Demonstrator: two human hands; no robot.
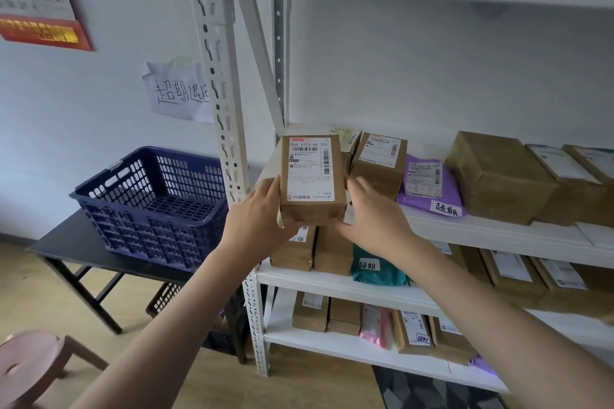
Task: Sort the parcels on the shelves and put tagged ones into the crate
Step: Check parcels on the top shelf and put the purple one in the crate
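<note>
holding a labelled parcel before the shelf, the left grip clamps its lower edge; the right grip, loosely apart, rests against its right side.

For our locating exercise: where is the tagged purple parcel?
Head view, centre-right: the purple parcel lies on the shelf between a small brown box and a large brown box.

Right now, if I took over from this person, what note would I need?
Left hand grips a brown cardboard box with a white label; right hand open beside it. No handwritten tag shows on the box.
Dark blue plastic crate sits on the black table.
Still shelved: tagged purple plastic mailer, tagged teal plastic mailer, tagged brown cardboard box lower down. All three need crating.
</note>
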